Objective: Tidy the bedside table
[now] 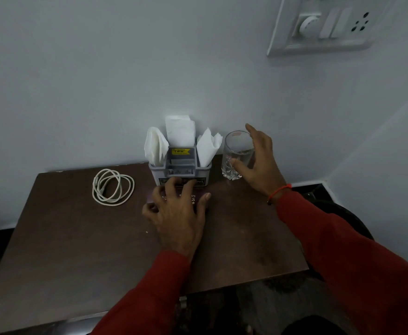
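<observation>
A brown bedside table (77, 238) stands against a pale wall. At its back edge is a grey organizer (204, 170) stuffed with white tissues (180, 130). Just in front of it lies a flat dark purple booklet (195, 194) with white lettering. My left hand (177, 213) is spread over the booklet, little finger at its left edge and thumb at its right edge. A clear drinking glass (236, 151) stands upright to the right of the organizer. My right hand (262, 160) wraps it, thumb on the front and fingers behind.
A coiled white cable (113, 187) lies at the back left of the table. A white switchboard with a socket (323, 25) is on the wall, upper right. A dark round object (347, 216) sits off the table's right edge.
</observation>
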Demonstrator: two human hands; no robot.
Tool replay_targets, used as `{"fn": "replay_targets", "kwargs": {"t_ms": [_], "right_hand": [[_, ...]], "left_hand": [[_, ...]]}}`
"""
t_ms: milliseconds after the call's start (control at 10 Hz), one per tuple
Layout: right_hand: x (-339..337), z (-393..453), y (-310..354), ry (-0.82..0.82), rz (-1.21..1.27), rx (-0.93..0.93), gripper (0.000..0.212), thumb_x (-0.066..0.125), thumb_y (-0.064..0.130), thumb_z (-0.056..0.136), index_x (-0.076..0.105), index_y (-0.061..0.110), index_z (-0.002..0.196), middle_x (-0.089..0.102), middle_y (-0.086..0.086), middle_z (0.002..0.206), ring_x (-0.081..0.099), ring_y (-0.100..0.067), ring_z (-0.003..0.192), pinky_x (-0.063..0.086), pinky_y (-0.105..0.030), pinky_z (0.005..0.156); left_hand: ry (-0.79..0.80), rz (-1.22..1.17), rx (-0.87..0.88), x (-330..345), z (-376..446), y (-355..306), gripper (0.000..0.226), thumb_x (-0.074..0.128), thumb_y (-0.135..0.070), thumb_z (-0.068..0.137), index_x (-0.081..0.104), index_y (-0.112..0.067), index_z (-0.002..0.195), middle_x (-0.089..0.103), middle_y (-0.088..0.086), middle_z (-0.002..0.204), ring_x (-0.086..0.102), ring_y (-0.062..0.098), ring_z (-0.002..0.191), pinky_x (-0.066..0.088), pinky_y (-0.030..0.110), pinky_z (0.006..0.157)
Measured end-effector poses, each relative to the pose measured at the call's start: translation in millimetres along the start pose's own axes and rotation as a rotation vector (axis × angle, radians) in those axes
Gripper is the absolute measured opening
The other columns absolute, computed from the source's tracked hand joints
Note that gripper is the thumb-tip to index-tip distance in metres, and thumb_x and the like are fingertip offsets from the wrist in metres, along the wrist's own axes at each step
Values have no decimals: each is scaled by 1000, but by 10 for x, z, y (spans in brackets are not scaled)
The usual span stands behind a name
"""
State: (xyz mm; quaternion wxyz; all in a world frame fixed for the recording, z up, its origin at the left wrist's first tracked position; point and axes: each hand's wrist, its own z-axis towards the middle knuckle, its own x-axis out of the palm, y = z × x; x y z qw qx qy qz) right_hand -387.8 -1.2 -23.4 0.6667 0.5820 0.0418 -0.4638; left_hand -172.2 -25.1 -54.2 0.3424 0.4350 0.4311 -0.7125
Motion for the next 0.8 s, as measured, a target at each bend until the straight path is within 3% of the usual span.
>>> {"fn": "replay_targets", "kwargs": {"t_ms": [100, 200, 300, 400, 600, 800], "right_hand": [[-75, -58, -1, -72, 23, -22, 83, 63, 17, 77, 28, 20, 152, 30, -6, 147, 33, -15, 137, 34, -33, 116], [-103, -87, -4, -115, 2, -27, 82, 62, 12, 76, 30, 20, 150, 32, -5, 149, 30, -23, 142, 30, -47, 117], [-108, -120, 19, -103, -63, -31, 80, 59, 19, 74, 32, 15, 150, 35, -10, 148, 28, -25, 142, 14, -12, 117], [-110, -144, 52, -98, -79, -46, 80, 61, 19, 75, 32, 14, 150, 33, -13, 148, 26, -26, 141, 7, 4, 105], [-114, -238, 115, -76, -150, -50, 81, 61, 24, 76, 30, 16, 151, 29, -12, 151, 23, -26, 144, 5, 2, 107], [-202, -408, 270, -35, -177, -22, 83, 53, 36, 78, 23, 20, 154, 18, -11, 159, 12, -26, 150, 13, -31, 115]], "left_hand": [[-20, -24, 25, 4, 1, 19, 43, 53, -63, 93, 65, -37, 124, 54, -1, 140, 37, 31, 130, 32, 57, 97], [-21, -41, 35, -19, -7, 41, 41, 51, -63, 93, 65, -37, 122, 53, -4, 140, 37, 28, 129, 30, 55, 99], [-24, -74, 39, -60, -41, 61, 40, 53, -61, 93, 65, -38, 123, 52, -4, 141, 37, 27, 129, 30, 53, 98], [-4, -103, 59, -99, -81, 57, 41, 53, -59, 93, 64, -38, 126, 50, -3, 144, 36, 28, 131, 31, 55, 100], [67, -192, 123, -190, -195, 56, 42, 53, -55, 95, 58, -38, 134, 40, -1, 155, 33, 32, 140, 28, 56, 106], [39, -224, 191, -336, -336, 119, 41, 51, -51, 97, 54, -39, 136, 34, -4, 160, 30, 30, 141, 29, 55, 105]]}}
